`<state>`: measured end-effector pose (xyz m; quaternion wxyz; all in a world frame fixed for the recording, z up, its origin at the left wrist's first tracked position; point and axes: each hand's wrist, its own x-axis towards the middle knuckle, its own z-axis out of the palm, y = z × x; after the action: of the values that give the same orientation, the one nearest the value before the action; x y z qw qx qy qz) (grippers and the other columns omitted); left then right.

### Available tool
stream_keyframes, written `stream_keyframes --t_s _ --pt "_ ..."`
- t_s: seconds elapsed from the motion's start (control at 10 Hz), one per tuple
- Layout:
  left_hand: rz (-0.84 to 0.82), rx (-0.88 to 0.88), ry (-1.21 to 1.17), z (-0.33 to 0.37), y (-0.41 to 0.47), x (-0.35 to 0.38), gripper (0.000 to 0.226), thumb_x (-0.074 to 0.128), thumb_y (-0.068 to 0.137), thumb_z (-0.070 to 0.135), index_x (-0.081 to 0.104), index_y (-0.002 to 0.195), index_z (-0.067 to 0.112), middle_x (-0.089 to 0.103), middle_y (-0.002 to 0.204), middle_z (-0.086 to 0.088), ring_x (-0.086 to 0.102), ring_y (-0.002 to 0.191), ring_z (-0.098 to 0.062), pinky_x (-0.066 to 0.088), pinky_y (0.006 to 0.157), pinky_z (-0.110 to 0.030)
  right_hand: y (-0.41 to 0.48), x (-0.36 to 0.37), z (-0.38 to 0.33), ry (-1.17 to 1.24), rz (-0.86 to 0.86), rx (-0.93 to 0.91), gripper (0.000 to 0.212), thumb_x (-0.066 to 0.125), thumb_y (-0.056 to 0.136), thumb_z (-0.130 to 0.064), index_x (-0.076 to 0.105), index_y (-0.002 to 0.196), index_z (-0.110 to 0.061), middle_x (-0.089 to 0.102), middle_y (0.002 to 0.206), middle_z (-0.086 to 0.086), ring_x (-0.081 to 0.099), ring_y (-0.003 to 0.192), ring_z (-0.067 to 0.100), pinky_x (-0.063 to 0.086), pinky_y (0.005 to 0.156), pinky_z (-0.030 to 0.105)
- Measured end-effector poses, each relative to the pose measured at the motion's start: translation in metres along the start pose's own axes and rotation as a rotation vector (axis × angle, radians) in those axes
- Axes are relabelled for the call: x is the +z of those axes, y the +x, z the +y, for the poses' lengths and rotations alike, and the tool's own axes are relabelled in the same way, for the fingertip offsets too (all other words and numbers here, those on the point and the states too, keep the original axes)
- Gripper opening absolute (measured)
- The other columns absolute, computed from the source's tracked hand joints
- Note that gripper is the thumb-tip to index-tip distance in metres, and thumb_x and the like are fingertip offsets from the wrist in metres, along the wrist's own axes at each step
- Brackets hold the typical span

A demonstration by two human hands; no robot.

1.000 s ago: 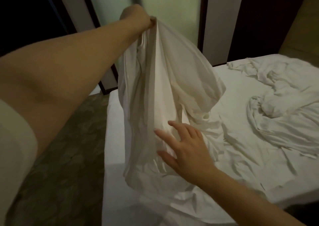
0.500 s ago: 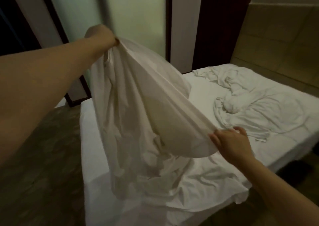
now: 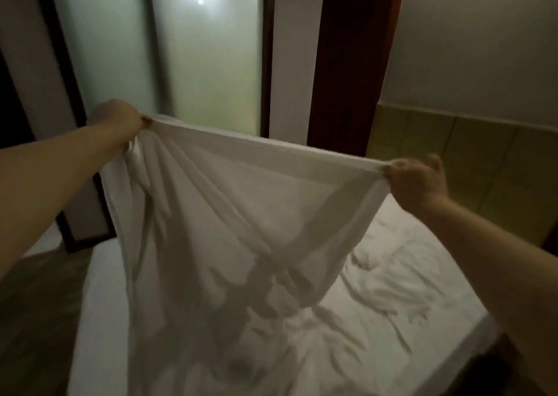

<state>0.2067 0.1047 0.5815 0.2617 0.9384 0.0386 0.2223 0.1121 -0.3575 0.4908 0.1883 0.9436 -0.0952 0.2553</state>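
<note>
Dim bedroom: frosted glass panel (image 3: 205, 63) ahead, bed (image 3: 447, 320) below with its cover rumpled. White sheet (image 3: 241, 229) hangs in the air in front of me, top hem pulled into a near-straight line between both hands, and the rest drops in loose folds until the bottom meets the mattress. Left hand (image 3: 117, 120) is fisted around one top corner with the fabric bunched inside the grip. Right hand (image 3: 413, 181) has fingers curled tight on the opposite corner, slightly lower. Handling estimate: light, fully limp, zero stiffness, thin enough that shadows show through. It isn't fragile and isn't slippery, but it won't hold any shape without tension. Best grip points are the hemmed corners, since the doubled band there gives more to pinch and keeps the edge from rolling. Holding mid-panel would just gather cloth. I need to keep the hands well apart or the hem sags. Delta vs one second ago: the left hand alone held it then, high and bunched into a vertical bundle, with the right hand flat and spread against the hanging fabric. Half a second ago the right hand had pinched a lower edge. Now the right hand is up near left-hand height and the panel is spread wide. My view has also tilted up, so less of the bed shows.
</note>
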Motion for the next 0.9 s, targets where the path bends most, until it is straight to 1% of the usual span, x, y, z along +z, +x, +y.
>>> stream_keyframes --t_s 0.1,0.2,0.3,0.4,0.5,0.6,0.7,0.8,0.9 --pt "0.072 0.031 -0.091 0.003 0.048 -0.029 0.035 0.055 0.093 0.024 0.062 0.116 -0.002 0.059 0.120 -0.021 0.053 0.106 -0.035 0.030 0.078 -0.027 0.081 -0.071 0.022 0.126 0.280 0.139 0.039 0.051 0.089 -0.018 0.056 0.126 -0.025 0.052 0.133 0.001 0.046 0.122 0.023 0.023 0.095 0.036" --pt "0.132 0.070 -0.128 0.003 0.062 -0.051 0.036 0.058 0.090 0.036 0.065 0.113 0.009 0.060 0.113 -0.007 0.052 0.100 -0.026 0.036 0.078 -0.026 0.098 -0.076 0.011 0.130 0.261 0.179 0.043 0.050 0.089 -0.019 0.051 0.131 -0.029 0.043 0.140 0.000 0.039 0.124 0.026 0.025 0.092 0.036" --pt "0.077 0.058 -0.141 -0.016 0.036 -0.031 0.032 0.059 0.092 0.022 0.061 0.114 -0.001 0.058 0.117 -0.014 0.052 0.106 -0.029 0.040 0.075 -0.025 0.056 -0.017 -0.010 -0.097 0.083 0.007 0.037 0.045 0.088 -0.024 0.058 0.121 -0.031 0.055 0.123 0.000 0.049 0.105 0.023 0.027 0.087 0.036" --pt "-0.062 0.078 -0.024 -0.045 -0.003 0.014 0.030 0.059 0.090 0.011 0.061 0.116 -0.004 0.057 0.126 -0.019 0.048 0.120 -0.033 0.035 0.098 -0.032 -0.006 0.045 -0.018 -0.103 -0.048 -0.253 0.049 0.026 0.083 -0.015 0.074 0.090 -0.016 0.067 0.082 0.011 0.060 0.076 0.029 0.037 0.079 0.037" --pt "-0.226 0.112 0.112 -0.083 -0.038 0.067 0.020 0.059 0.090 0.012 0.067 0.104 0.001 0.062 0.118 -0.019 0.053 0.113 -0.034 0.038 0.092 -0.035 -0.093 0.121 -0.034 0.012 -0.234 -0.365 0.060 0.017 0.078 -0.022 0.077 0.085 -0.021 0.067 0.076 0.010 0.062 0.073 0.031 0.036 0.077 0.038" --pt "-0.360 0.105 0.163 -0.111 -0.078 0.106 0.018 0.061 0.088 0.018 0.068 0.101 0.008 0.064 0.114 -0.016 0.056 0.107 -0.031 0.039 0.084 -0.032 -0.154 0.140 -0.053 0.010 -0.416 -0.401 0.047 0.031 0.086 -0.016 0.066 0.115 -0.030 0.066 0.100 0.005 0.059 0.093 0.028 0.041 0.084 0.036" --pt "-0.472 0.072 0.157 -0.130 -0.120 0.130 0.030 0.064 0.088 0.018 0.064 0.115 0.006 0.058 0.127 -0.013 0.050 0.119 -0.031 0.036 0.095 -0.032 -0.225 0.164 -0.069 0.037 -0.823 -0.459 0.059 0.034 0.092 -0.015 0.026 0.145 -0.038 0.041 0.141 0.004 0.045 0.119 0.027 0.037 0.097 0.036" --pt "-0.582 0.089 0.170 -0.140 -0.164 0.141 0.030 0.063 0.088 0.017 0.064 0.116 0.007 0.057 0.128 -0.011 0.048 0.121 -0.029 0.034 0.098 -0.030 -0.281 0.175 -0.088 0.133 -1.075 -0.516 0.065 0.038 0.094 -0.016 0.015 0.148 -0.043 0.015 0.156 0.007 0.038 0.131 0.031 0.037 0.103 0.035" --pt "-0.604 0.067 0.165 -0.142 -0.200 0.145 0.029 0.063 0.087 0.011 0.064 0.116 0.007 0.058 0.127 -0.012 0.049 0.119 -0.031 0.034 0.095 -0.029 -0.313 0.182 -0.099 0.225 -1.169 -0.614 0.061 0.046 0.095 -0.025 0.018 0.146 -0.045 0.006 0.158 0.007 0.029 0.138 0.031 0.032 0.110 0.037"
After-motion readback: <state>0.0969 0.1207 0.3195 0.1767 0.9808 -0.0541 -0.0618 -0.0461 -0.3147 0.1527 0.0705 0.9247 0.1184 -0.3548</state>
